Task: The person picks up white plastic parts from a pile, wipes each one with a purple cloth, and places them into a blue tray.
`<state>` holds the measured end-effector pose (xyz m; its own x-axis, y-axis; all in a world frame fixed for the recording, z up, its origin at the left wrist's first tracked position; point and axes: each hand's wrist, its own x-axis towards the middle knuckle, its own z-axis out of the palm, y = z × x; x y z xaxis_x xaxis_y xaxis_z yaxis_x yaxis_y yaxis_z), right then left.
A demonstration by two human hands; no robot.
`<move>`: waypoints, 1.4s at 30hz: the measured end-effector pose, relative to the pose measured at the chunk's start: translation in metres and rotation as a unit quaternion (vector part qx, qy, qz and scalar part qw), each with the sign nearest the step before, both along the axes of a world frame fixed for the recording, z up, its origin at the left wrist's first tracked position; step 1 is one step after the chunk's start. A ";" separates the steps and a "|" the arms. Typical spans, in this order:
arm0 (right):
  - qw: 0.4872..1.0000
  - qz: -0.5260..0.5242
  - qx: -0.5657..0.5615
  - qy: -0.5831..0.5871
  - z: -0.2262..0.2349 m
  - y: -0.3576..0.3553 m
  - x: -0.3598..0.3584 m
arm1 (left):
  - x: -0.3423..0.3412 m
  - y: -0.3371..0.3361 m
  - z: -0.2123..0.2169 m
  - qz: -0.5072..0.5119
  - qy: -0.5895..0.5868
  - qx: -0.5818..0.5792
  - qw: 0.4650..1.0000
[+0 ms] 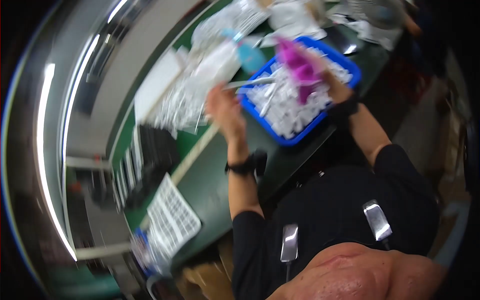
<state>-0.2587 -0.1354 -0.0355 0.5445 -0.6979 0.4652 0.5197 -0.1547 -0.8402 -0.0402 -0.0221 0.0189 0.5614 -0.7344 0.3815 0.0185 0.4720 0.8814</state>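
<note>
A blue plastic basket [272,131] stands on the green table, filled with many small white pieces [287,112]. Over its right side, my right hand [334,85] is closed on a bright magenta piece [302,70], limp-looking and smeared by motion. My left hand [226,111] is raised beside the basket's left rim. A thin white strip [252,82] runs from its fingertips across to the basket, seemingly pinched there, though blur hides the exact grip. A light-blue rounded thing [251,57] lies behind the basket's far left edge.
Clear plastic bags [215,62] and thin clear packaging [182,107] cover the table's far left. A stack of black trays [150,155] and a printed sheet [172,215] lie further left. A fan [377,12] stands at the far right; a dark glossy object [345,42] is behind the basket.
</note>
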 end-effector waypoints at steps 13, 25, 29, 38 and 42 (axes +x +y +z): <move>0.796 0.448 0.305 -0.269 0.045 -0.041 0.035 | 0.131 -0.014 -0.096 0.271 -0.549 0.248 0.751; 0.931 0.121 0.316 -0.135 -0.084 -0.110 0.061 | 0.179 -0.025 -0.110 0.257 -0.454 0.547 0.655; 0.981 -0.028 0.192 0.006 -0.051 -0.037 0.056 | 0.180 -0.025 -0.106 0.233 -0.448 0.576 0.643; 0.987 -0.084 0.011 0.134 -0.050 -0.015 0.044 | 0.234 0.004 -0.101 0.170 -0.394 0.648 0.629; 0.990 -0.083 -0.027 0.113 -0.053 -0.018 0.029 | 0.209 0.035 -0.092 0.057 -0.240 0.575 0.780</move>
<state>-0.2292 -0.1532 -0.0882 0.5189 -0.7640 0.3834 0.2828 -0.2698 -0.9204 0.1687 0.0129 -0.0732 0.6440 -0.7009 -0.3066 -0.4283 -0.6624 0.6146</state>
